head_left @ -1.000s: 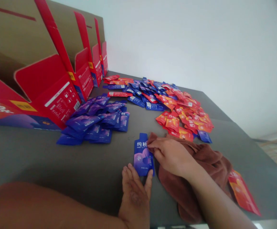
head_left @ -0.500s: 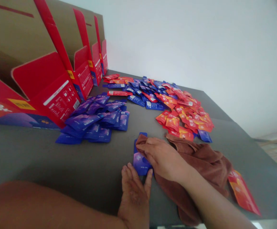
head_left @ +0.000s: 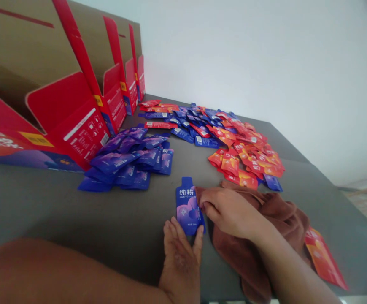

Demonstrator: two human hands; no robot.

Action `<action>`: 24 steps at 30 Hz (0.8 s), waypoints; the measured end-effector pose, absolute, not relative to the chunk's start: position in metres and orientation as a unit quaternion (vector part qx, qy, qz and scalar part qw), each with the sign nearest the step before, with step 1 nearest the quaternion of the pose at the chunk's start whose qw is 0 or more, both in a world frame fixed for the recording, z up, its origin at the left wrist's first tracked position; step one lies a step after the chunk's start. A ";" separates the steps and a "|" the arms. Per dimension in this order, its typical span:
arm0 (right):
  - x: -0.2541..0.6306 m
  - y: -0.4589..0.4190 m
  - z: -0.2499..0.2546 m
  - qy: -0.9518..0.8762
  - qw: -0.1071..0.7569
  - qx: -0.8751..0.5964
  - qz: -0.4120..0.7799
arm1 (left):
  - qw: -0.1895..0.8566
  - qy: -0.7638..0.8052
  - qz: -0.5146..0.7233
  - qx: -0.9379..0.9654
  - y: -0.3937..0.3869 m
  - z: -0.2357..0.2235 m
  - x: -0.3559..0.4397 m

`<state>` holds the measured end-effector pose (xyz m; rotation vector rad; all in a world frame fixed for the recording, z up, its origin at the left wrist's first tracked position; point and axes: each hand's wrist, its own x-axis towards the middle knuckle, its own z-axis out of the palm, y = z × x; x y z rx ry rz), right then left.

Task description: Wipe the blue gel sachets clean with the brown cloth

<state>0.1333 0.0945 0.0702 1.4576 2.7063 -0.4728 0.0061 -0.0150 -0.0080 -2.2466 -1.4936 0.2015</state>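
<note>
A blue-purple pouch [head_left: 188, 211] with a spout-shaped top lies flat on the grey table, its printed face up. My left hand [head_left: 181, 253] rests at the pouch's lower edge, fingertips on one bottom corner and thumb on the other, fingers apart. Bunched in my right hand [head_left: 224, 209] is a corner of a brown cloth [head_left: 281, 219], pinched just beside the pouch's right edge. The rest of the cloth spreads in folds under and behind the right wrist. Partly covered by the cloth, a red-orange pouch [head_left: 324, 257] lies at the right.
Open red cartons [head_left: 79, 131] stand in a row along the left. In front of them is a heap of blue pouches [head_left: 126, 160]. A larger pile of mixed pouches, blue [head_left: 183, 135] and red [head_left: 249, 156], spreads across the back of the table [head_left: 133, 223] toward the white wall.
My right hand has slid with the cloth from the pouch's upper part to its right edge, uncovering the white lettering. My left hand stays at the bottom edge. The view has shifted slightly.
</note>
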 end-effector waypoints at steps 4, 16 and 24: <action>0.130 0.092 0.067 0.874 -0.036 0.442 -0.199 | 0.205 -0.546 0.078 -0.808 -0.015 -0.011 0.006; 0.116 0.079 0.067 0.893 -0.096 0.313 -0.308 | 0.133 -0.580 0.063 -0.801 -0.014 -0.002 0.009; 0.109 0.083 0.064 0.909 -0.082 0.357 -0.200 | 0.182 -0.558 0.104 -0.803 -0.013 -0.003 0.008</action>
